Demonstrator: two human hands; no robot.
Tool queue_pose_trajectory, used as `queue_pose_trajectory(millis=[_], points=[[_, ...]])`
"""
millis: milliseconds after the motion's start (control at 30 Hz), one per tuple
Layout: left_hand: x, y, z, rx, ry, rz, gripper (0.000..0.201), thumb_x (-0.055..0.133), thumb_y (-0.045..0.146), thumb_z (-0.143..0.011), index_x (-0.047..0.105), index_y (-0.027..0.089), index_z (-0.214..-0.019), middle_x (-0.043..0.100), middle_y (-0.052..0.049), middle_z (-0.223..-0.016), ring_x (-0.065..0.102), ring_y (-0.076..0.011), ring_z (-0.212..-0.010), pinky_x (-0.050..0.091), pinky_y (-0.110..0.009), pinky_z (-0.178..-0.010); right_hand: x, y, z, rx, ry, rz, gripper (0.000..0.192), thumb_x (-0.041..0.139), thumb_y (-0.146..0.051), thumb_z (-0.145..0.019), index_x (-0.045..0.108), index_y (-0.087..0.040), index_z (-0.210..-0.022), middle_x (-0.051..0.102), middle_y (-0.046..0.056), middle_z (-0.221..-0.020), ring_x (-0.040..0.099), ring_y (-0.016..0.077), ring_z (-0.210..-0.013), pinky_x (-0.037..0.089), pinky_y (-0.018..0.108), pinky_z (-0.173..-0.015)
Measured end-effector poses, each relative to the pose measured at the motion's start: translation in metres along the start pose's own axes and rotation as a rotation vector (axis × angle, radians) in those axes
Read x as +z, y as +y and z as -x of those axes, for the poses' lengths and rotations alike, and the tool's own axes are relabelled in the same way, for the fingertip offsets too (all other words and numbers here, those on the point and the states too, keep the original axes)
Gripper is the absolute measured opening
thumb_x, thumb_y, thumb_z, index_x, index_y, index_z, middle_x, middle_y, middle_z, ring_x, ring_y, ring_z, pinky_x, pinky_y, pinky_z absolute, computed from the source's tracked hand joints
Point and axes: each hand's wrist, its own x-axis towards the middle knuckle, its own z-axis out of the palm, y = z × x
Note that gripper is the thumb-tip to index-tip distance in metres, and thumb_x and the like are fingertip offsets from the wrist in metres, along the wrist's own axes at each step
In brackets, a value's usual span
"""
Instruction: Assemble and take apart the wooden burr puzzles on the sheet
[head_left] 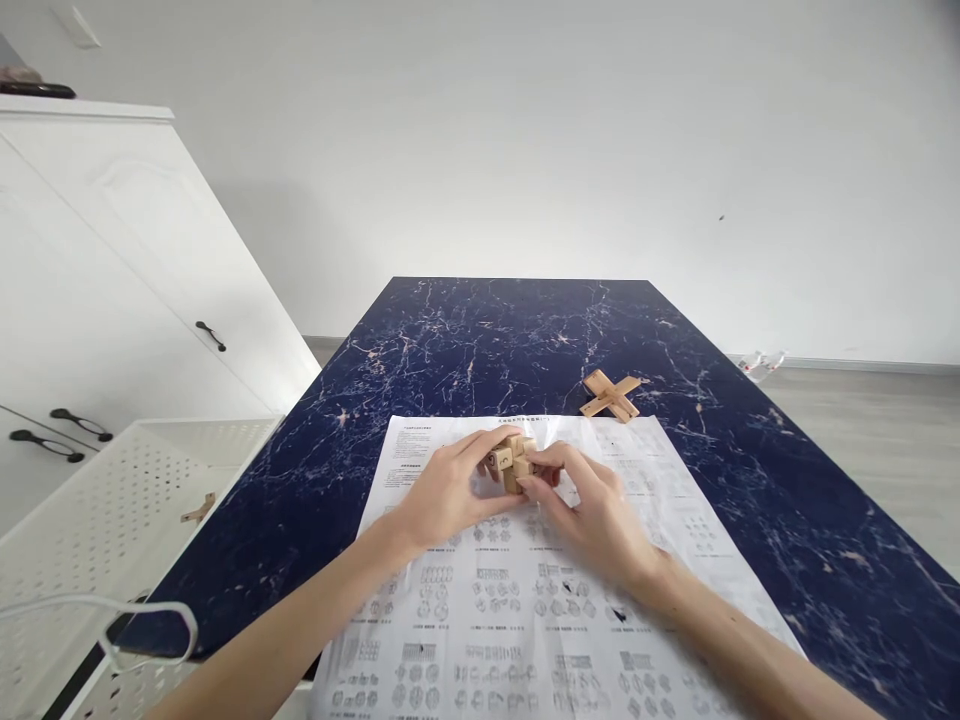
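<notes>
- Holding a small wooden block puzzle (513,458) between them, both hands meet over the upper part of a large printed sheet (525,610) that lies flat on the bench (480,330).
- The left hand (450,490) has its fingers curled around the left side of the puzzle, with the thumb on top.
- The right hand (592,510) pinches the right and lower side of the puzzle with its fingertips (the thumb seems to press on the front, but it is partly hidden).
- The puzzle is made of several pale wood pieces joined together; it is held just above the sheet, or maybe touching it, I cannot tell which.
- The sheet shows many small diagrams in rows.
- A wooden cross (611,395) of flat sticks lies on the dark blue marbled bench just beyond the far right corner of the sheet.
- A white perforated basket (90,520) stands left of the bench, and a white cabinet (97,270) with dark handles is behind it.
</notes>
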Motion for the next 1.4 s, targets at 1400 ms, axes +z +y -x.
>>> queue_pose_trajectory(millis=[1400], points=[[-0.023, 0.003, 0.004, -0.1, -0.017, -0.076, 0.03, 0.057, 0.046, -0.105, 0.065, 0.023, -0.123, 0.07, -0.008, -0.12, 0.069, -0.0183, -0.083, 0.058, -0.035, -0.08, -0.031, -0.012, 0.046, 0.748, 0.211, -0.887, 0.04, 0.074, -0.062, -0.096, 0.069, -0.022, -0.099, 0.055, -0.001, -0.08, 0.047, 0.0121, -0.06, 0.043, 0.023, -0.05]])
